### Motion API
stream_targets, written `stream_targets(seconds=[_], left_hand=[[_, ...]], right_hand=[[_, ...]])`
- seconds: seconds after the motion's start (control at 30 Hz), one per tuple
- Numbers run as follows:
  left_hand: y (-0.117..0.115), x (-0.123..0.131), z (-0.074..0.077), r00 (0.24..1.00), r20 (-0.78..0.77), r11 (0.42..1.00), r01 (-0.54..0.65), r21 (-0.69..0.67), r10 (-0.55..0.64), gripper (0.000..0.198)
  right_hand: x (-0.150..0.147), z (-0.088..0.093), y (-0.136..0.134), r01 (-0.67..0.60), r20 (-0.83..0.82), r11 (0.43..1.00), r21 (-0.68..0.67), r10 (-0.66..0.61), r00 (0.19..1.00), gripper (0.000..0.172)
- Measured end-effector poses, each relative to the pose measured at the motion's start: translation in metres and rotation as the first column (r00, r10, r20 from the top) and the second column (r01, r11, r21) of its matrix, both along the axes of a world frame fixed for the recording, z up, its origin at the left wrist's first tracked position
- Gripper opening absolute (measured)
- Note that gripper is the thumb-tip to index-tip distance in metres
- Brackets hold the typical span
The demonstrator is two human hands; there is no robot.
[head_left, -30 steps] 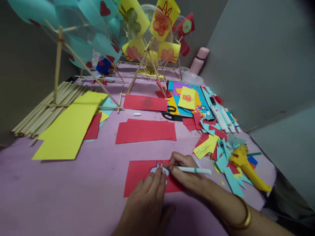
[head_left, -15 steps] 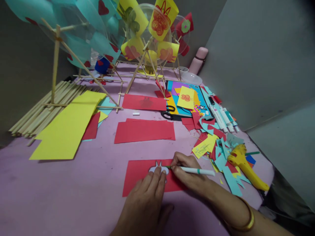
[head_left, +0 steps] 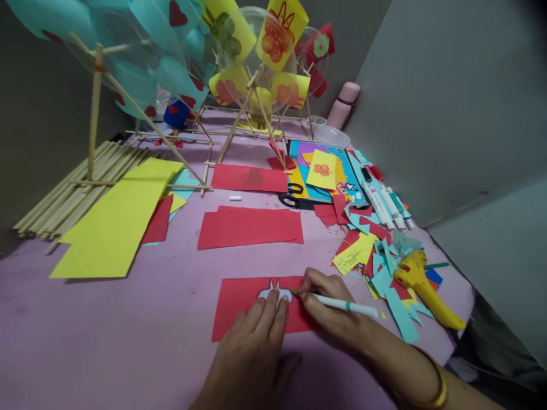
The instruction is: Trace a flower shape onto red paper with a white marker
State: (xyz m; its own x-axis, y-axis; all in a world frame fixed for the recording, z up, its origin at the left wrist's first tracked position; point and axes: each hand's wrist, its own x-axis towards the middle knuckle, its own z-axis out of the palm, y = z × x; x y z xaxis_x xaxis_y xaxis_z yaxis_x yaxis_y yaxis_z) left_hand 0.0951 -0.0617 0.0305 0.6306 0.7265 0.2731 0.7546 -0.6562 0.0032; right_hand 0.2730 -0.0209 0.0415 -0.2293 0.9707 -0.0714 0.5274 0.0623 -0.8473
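Note:
A red paper strip lies on the table close to me. On top of it is a small whitish butterfly-shaped cutout with two pointed feelers. My left hand presses the cutout down with outstretched fingers, which hide its lower part. In my right hand is a white marker pen with a green band, pinched near its tip. That green tip touches down at the cutout's right edge. Above, more red paper strips lie stacked, and another red strip bears a dark butterfly drawing.
Yellow paper and a bundle of sticks lie left. Stick stands carry paper-decorated wheels at the back. Scissors, a booklet, markers, paper scraps and a yellow glue gun are on the right.
The marker's back end has swung slightly down and to the right, and its tip has shifted a little along the cutout's right edge. My left hand stays in place.

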Motion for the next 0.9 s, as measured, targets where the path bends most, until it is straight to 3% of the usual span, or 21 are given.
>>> stream_targets(seconds=[0.57, 0.9], left_hand=[[0.001, 0.001, 0.004, 1.000, 0.020, 1.000, 0.007, -0.001, -0.007, 0.057], [-0.002, 0.000, -0.003, 0.993, 0.115, 0.999, -0.025, -0.026, 0.027, 0.047]], right_hand=[[-0.001, -0.004, -0.008, -0.009, -0.006, 0.997, 0.073, 0.010, 1.000, 0.006], [-0.001, -0.008, -0.015, -0.016, 0.012, 0.997, 0.081, 0.015, 1.000, 0.009]])
